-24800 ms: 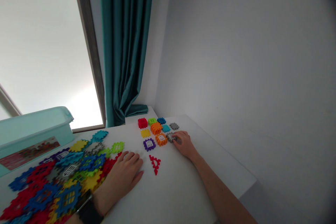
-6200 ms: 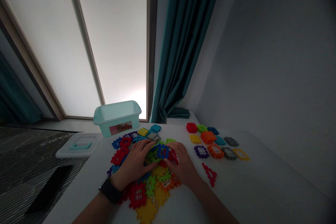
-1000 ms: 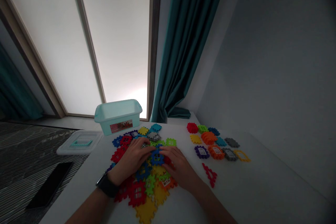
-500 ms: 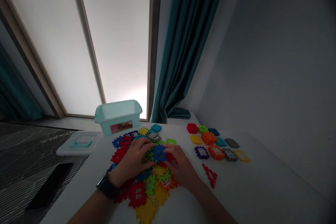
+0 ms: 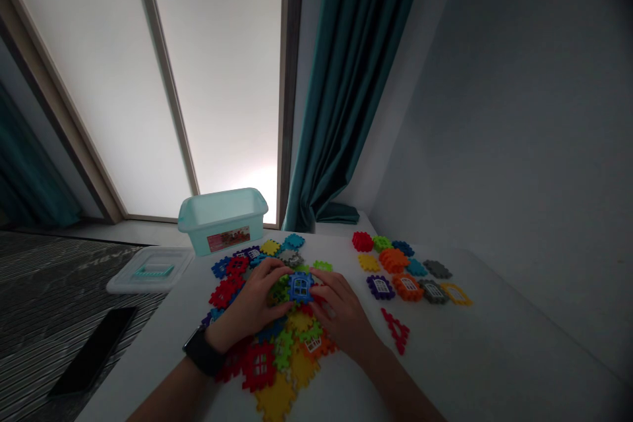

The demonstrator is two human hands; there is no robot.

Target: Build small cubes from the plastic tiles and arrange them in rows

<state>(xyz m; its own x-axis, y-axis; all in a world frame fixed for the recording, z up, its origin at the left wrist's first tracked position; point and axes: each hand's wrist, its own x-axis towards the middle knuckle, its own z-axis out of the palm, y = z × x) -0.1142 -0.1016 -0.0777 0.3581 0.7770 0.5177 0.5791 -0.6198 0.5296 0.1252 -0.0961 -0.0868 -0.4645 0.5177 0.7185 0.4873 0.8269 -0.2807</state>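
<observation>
Evidently the blue window tile [image 5: 301, 287] sits between both hands, just over the heap of notched tiles [image 5: 283, 347] on the white surface [image 5: 455, 356]. The left hand [image 5: 251, 303] is closed on its left edge, the right hand [image 5: 343, 316] on its right. A light pinch on the teeth, with the fingers clear of the window, seems best; pressing downward could shift the loose pieces underneath.
</observation>
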